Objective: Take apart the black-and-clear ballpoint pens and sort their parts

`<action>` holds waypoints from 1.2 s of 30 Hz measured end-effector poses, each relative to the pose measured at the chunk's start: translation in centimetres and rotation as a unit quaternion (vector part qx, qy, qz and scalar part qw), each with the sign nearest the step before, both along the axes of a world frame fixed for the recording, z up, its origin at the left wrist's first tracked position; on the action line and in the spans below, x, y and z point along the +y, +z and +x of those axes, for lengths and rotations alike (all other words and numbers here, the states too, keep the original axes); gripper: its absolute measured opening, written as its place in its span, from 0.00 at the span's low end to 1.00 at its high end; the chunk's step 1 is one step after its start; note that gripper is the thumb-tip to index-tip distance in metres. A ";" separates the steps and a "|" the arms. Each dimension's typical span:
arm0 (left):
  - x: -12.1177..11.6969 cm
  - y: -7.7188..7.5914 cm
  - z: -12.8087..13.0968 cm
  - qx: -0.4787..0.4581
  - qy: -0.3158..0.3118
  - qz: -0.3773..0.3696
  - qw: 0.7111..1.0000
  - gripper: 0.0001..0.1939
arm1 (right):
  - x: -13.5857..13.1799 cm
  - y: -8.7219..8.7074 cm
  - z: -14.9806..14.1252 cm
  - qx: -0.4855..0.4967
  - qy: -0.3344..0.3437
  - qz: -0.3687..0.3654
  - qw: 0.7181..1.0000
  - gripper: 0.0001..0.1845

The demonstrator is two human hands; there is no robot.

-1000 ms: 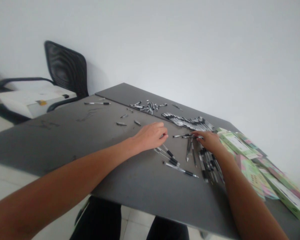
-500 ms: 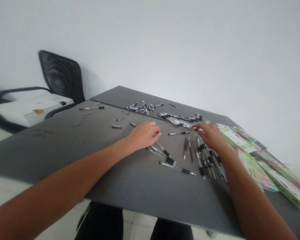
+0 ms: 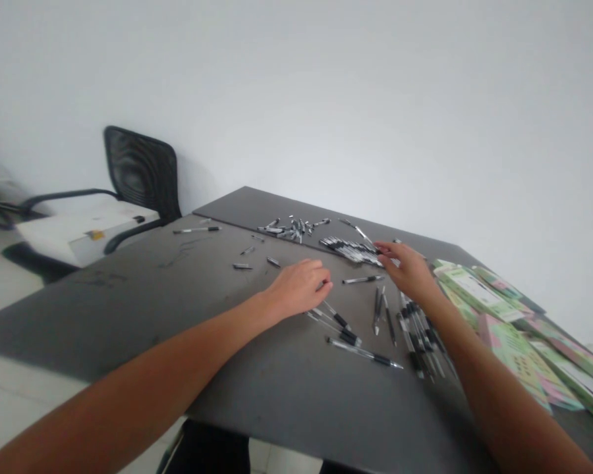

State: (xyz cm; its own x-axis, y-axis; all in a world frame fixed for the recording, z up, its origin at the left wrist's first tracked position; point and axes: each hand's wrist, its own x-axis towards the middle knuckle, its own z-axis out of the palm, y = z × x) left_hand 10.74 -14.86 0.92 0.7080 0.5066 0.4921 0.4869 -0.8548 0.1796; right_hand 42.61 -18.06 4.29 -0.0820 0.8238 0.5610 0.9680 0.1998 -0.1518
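My right hand (image 3: 406, 264) pinches a clear pen (image 3: 363, 235), tilted with one end pointing up and left, above the row of pens (image 3: 350, 250). My left hand (image 3: 301, 288) is closed with curled fingers near the table's middle; what lies in its fingers, if anything, is hidden. Just below it several clear pens with black grips (image 3: 343, 332) lie loose, partly covered by the hand. One more pen (image 3: 364, 353) lies nearer the front edge. Under my right forearm is a bunch of pens (image 3: 418, 339), with a few darker pens (image 3: 377, 309) to its left.
A heap of pen caps and small parts (image 3: 294, 229) lies at the back of the grey table (image 3: 143, 309). Single caps (image 3: 242, 266) and a pen (image 3: 196, 230) lie to the left. Green and pink boxes (image 3: 479, 289) cover the right side. A black mesh chair (image 3: 141, 168) holds a white box (image 3: 86, 230).
My right hand has risen slightly from the row with a pen in its fingers. My left hand keeps its closed pose. The whole view has shifted, so things appear lower and farther right.
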 end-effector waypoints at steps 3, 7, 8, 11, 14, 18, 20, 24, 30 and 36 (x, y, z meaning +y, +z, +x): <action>-0.3 0.2 0.1 0.000 -0.006 0.009 1.000 0.11 | 3.2 0.1 -2.2 -0.025 0.001 -0.054 0.998 0.21; -0.9 0.6 0.1 0.002 -0.023 0.016 1.000 0.11 | 7.4 -0.2 -5.3 -0.064 -0.013 -0.123 0.990 0.21; -1.1 0.7 0.2 0.003 -0.029 0.017 0.999 0.12 | 8.2 -0.4 -5.9 -0.073 -0.019 -0.136 0.988 0.20; -1.6 0.9 0.4 0.005 -0.047 0.018 0.999 0.13 | 9.7 -0.9 -7.4 -0.093 -0.040 -0.159 0.982 0.20; -2.2 0.8 0.7 0.008 -0.066 0.017 0.998 0.13 | 10.5 -1.4 -8.1 -0.105 -0.061 -0.166 0.979 0.21; -2.9 0.4 1.3 0.009 -0.099 0.024 0.995 0.11 | 11.1 -1.9 -8.4 -0.110 -0.071 -0.174 0.976 0.22; -3.3 0.1 1.5 0.015 -0.114 0.026 0.993 0.10 | 11.3 -2.1 -8.5 -0.108 -0.072 -0.176 0.976 0.22; -3.7 -0.2 1.9 0.014 -0.129 0.026 0.991 0.10 | 11.5 -2.3 -8.3 -0.106 -0.071 -0.175 0.976 0.21; -3.8 -0.1 1.9 0.016 -0.142 0.014 0.990 0.11 | 11.3 -2.2 -7.6 -0.113 -0.073 -0.169 0.976 0.18; -3.9 -0.1 1.9 0.021 -0.144 0.013 0.989 0.11 | 11.2 -2.0 -7.5 -0.130 -0.082 -0.166 0.974 0.17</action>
